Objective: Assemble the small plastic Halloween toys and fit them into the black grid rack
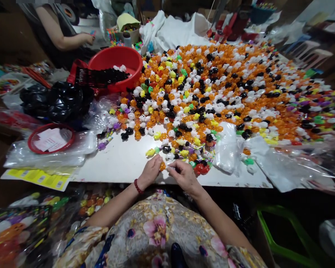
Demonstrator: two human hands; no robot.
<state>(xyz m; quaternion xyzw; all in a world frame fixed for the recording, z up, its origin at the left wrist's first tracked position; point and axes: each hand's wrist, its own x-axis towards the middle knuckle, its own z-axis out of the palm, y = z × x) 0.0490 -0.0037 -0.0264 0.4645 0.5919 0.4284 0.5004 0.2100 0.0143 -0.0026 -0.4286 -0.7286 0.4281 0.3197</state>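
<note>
At the near edge of the white table, my left hand is closed around a small orange plastic piece, which looks like a pumpkin. My right hand pinches beside it, thumb and forefinger together on something whitish and too small to name. Just beyond my hands lie a yellow piece, a black piece and red pieces. A large heap of small orange, white, black and yellow plastic pieces covers the table behind them.
A red tub stands at the back left, near black plastic bags. A red basket with paper slips sits on clear bags. Plastic packets lie on the right. Another person's arm shows upper left; other hands appear far right.
</note>
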